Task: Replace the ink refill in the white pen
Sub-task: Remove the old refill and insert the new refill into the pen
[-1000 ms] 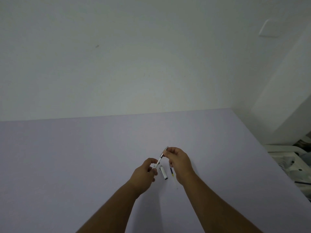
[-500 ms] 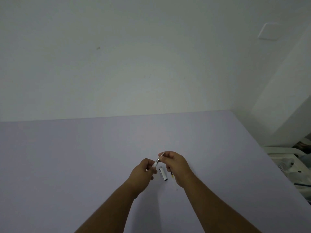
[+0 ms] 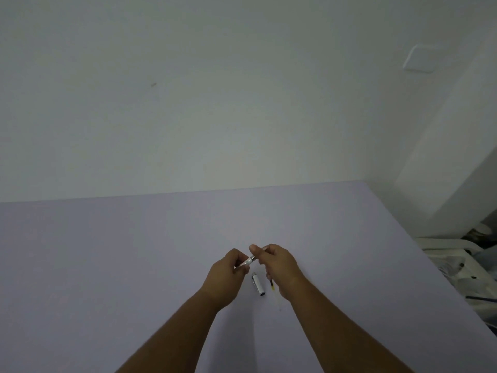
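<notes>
Both hands hold the white pen just above the pale lilac table. My left hand pinches the white barrel end. My right hand grips the silver tip end, and most of the pen is hidden by the fingers. On the table between my wrists lies a short white pen piece with a dark end. Beside it, partly under my right hand, lies a thin refill with a dark and a yellow section.
A white wall rises behind the table's far edge, with a wall plate at upper right. Past the table's right edge sits white clutter lower down. The table edge runs diagonally on the right.
My right hand has slid down along the pen toward my left hand, so less of the silver tip shows. Both hands have lowered slightly toward the table.
</notes>
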Available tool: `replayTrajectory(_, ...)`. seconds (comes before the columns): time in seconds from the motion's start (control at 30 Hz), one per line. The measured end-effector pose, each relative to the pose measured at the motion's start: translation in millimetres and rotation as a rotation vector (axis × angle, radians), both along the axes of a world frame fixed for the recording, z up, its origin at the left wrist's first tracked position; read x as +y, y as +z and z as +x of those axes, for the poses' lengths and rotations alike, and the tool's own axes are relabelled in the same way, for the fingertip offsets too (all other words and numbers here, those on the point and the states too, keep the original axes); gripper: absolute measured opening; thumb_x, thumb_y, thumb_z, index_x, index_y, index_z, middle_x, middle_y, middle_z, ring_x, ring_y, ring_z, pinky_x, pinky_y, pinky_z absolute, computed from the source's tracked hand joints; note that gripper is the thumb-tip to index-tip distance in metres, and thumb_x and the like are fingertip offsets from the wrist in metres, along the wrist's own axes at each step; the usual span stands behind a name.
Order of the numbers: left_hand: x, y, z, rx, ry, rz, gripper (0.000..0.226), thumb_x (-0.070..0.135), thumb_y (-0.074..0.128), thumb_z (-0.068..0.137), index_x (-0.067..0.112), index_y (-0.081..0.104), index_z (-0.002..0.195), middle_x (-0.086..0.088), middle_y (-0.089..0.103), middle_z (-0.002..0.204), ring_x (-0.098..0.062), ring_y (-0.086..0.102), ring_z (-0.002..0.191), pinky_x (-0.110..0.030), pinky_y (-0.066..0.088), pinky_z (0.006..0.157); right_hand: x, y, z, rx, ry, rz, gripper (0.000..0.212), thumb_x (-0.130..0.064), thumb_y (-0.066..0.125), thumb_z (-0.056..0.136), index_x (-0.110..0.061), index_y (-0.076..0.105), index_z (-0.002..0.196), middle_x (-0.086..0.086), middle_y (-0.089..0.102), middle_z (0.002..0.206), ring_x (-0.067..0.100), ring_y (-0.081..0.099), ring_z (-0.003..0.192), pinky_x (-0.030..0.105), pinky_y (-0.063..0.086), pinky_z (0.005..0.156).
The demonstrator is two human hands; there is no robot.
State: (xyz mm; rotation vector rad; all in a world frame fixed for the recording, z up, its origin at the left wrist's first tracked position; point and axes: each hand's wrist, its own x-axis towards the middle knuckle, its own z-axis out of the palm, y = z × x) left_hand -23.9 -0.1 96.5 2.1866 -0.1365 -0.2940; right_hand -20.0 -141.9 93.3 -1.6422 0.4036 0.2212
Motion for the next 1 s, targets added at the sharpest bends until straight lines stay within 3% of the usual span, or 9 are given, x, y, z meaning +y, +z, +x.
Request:
replayTrajectory(0.13,0.9,3.5,4.0,-0.012,0.003,0.013,0.007,0.018,0.048,0.095,0.017,0.055,0.092,0.007,0.053,0.072,-0.008,0.042,0.058,-0.018,0.036,0.056,-3.8,4.0,-1.1,-0.054,-0.008,0.176,0.007,-0.023,0.063,0.088,-0.018,0.068,0.085,0.004,0.063,0.084,0.011,0.044,0.058,0.021,0.041,0.053)
replayTrajectory(0.23,-1.4,3.5,3.2,-0.040,-0.032,0.076,0.009,0.023,0.048,0.096,0.018,0.053,0.091,0.005,0.054,0.074,-0.010,0.043,0.060,-0.024,0.038,0.061,-3.5,6.6,-1.4,0.035,-0.023,0.005,0.032,-0.042,0.065,0.084,-0.010,0.062,0.080,0.002,0.057,0.070,0.013,0.042,0.051,0.023,0.040,0.051)
replayTrajectory(0.3,-2.5,4.2,2.7,-0.053,-0.033,0.086,0.010,0.025,0.048,0.096,0.017,0.054,0.094,0.004,0.055,0.075,-0.011,0.044,0.061,-0.025,0.039,0.061,-3.7,7.1,-1.9,0.046,-0.021,0.003,0.037,-0.047,0.062,0.084,-0.010,0.063,0.086,0.001,0.059,0.075,0.014,0.044,0.056,0.023,0.040,0.052)
replayTrajectory(0.43,-0.9,9.5,3.6,-0.075,-0.026,0.059,0.009,0.023,0.049,0.096,0.016,0.054,0.094,0.003,0.054,0.073,-0.010,0.042,0.059,-0.023,0.037,0.059,-5.3,10.8,-4.6,-0.039,-0.003,0.208,0.007,-0.021,0.062,0.089,-0.017,0.067,0.088,0.003,0.064,0.085,0.013,0.049,0.064,0.023,0.043,0.057)
replayTrajectory(0.57,-3.8,13.8,1.7,-0.104,-0.065,0.044,0.008,0.024,0.049,0.096,0.020,0.053,0.091,0.004,0.055,0.074,-0.009,0.042,0.058,-0.022,0.037,0.058,-6.6,13.8,-5.8,0.005,-0.026,0.101,0.030,-0.039,0.065,0.085,-0.010,0.062,0.080,0.002,0.058,0.073,0.013,0.045,0.057,0.023,0.041,0.053)
replayTrajectory(0.7,-4.1,17.5,2.9,-0.119,-0.053,0.046,0.007,0.023,0.049,0.096,0.022,0.052,0.090,0.007,0.053,0.070,-0.008,0.042,0.057,-0.022,0.037,0.058,-12.4,15.2,-8.8,-0.085,-0.023,0.286,0.008,-0.020,0.061,0.089,-0.018,0.069,0.092,0.003,0.064,0.089,0.014,0.049,0.068,0.024,0.042,0.058)
replayTrajectory(0.8,-4.7,19.5,0.2,-0.149,-0.080,0.067,0.007,0.024,0.049,0.096,0.023,0.051,0.089,0.008,0.052,0.070,-0.007,0.041,0.057,-0.021,0.036,0.058,-12.0,17.0,-9.6,-0.030,-0.048,0.152,0.025,-0.035,0.066,0.085,-0.010,0.065,0.083,0.002,0.057,0.070,0.012,0.043,0.055,0.023,0.041,0.052)
replayTrajectory(0.87,-4.5,20.4,-0.9,-0.149,-0.073,0.054,0.007,0.023,0.049,0.096,0.022,0.053,0.090,0.007,0.053,0.070,-0.007,0.042,0.057,-0.020,0.036,0.057,-11.3,17.1,-10.7,-0.026,-0.046,0.096,0.031,-0.042,0.065,0.084,-0.011,0.063,0.084,0.001,0.058,0.072,0.013,0.044,0.058,0.023,0.041,0.053)
replayTrajectory(1.0,-1.9,22.5,-0.5,-0.145,-0.041,0.053,0.006,0.023,0.049,0.096,0.021,0.053,0.092,0.007,0.052,0.068,-0.007,0.040,0.055,-0.019,0.034,0.054,-13.2,14.8,-14.8,-0.108,-0.026,0.243,0.006,-0.019,0.063,0.088,-0.018,0.069,0.090,0.001,0.064,0.085,0.014,0.049,0.071,0.024,0.042,0.061)
